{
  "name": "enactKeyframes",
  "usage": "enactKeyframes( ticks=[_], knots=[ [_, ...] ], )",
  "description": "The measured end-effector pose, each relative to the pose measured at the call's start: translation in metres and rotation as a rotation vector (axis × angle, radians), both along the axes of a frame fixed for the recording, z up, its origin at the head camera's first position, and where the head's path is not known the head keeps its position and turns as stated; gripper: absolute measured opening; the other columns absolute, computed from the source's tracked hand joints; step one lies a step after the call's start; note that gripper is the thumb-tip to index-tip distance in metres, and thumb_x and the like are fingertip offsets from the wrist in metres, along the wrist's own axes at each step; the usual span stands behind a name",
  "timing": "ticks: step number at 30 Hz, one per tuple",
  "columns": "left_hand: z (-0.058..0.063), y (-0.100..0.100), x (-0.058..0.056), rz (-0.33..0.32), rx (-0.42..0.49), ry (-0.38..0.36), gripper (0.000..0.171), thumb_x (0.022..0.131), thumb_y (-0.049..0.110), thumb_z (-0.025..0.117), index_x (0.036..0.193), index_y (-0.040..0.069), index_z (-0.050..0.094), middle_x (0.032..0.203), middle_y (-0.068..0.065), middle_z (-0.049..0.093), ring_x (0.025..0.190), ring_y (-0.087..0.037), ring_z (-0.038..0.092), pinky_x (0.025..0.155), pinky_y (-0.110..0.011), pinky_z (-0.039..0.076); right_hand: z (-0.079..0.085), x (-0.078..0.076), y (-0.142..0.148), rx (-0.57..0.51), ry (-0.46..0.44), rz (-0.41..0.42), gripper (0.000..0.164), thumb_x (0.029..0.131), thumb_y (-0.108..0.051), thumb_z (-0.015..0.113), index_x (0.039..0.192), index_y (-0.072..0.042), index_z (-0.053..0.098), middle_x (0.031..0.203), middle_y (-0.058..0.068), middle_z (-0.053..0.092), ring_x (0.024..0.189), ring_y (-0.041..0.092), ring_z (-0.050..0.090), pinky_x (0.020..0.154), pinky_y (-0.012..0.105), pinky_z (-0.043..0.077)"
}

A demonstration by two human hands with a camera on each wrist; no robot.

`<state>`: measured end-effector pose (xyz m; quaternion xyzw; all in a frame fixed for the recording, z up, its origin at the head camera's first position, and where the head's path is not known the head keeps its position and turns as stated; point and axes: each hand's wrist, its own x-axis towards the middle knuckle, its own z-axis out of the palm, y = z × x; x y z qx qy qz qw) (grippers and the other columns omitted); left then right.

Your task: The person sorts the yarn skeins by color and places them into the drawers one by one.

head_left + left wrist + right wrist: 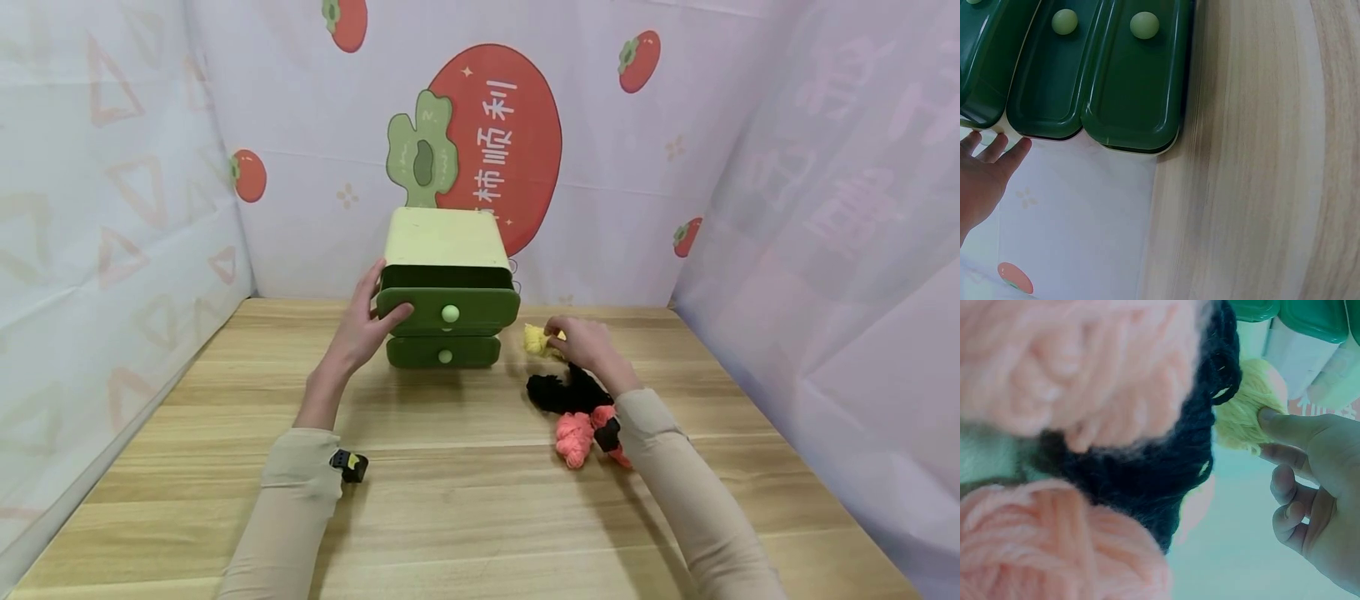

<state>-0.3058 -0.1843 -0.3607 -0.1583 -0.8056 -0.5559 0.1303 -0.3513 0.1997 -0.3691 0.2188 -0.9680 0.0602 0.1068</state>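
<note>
A small cabinet [447, 236] with a cream shell and green drawers stands toward the back. Its top drawer [480, 310] is pulled out; the drawers below look closed. My left hand [362, 327] rests against the cabinet's left side, thumb across the top drawer's front. In the left wrist view its fingers [1013, 156] lie fairly straight against the side. Right of the cabinet, my right hand [587, 342] pinches a bundle of yellow yarn [536, 340] between thumb and fingers, as the right wrist view shows on the yellow yarn [1249, 406].
Black yarn [555, 394] lies in front of the yellow bundle. Two pink yarn bundles, one at the left [574, 439] and one partly under the right wrist [602, 414], sit nearer on the wooden table [450, 517]. Printed cloth [315, 242] hangs behind and at both sides.
</note>
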Motion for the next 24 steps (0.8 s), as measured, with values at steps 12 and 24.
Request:
enactKeyframes(
  ticks=[12,24],
  knots=[
    [-0.004,-0.001,-0.002,0.006,0.004,0.003,0.087,0.092,0.048,0.067,0.158,0.043,0.011,0.166,0.01,0.01,0.153,-0.028,0.016,0.12,-0.058,0.028,0.038,0.014,-0.022,-0.352,0.237,0.025,0.017,0.097,-0.017,0.064,0.11,-0.007,0.069,0.112,0.011,0.072,0.101,0.032,0.068,0.077,0.051,0.056],
    [-0.002,-0.001,-0.003,0.009,-0.009,0.006,0.086,0.092,0.049,0.067,0.157,0.046,0.01,0.166,0.006,0.01,0.153,-0.031,0.016,0.12,-0.059,0.026,0.078,0.025,-0.051,-0.478,0.472,0.041,0.016,0.096,-0.02,0.066,0.109,-0.012,0.07,0.11,0.006,0.073,0.058,0.022,0.058,0.047,0.038,0.043]
  ],
)
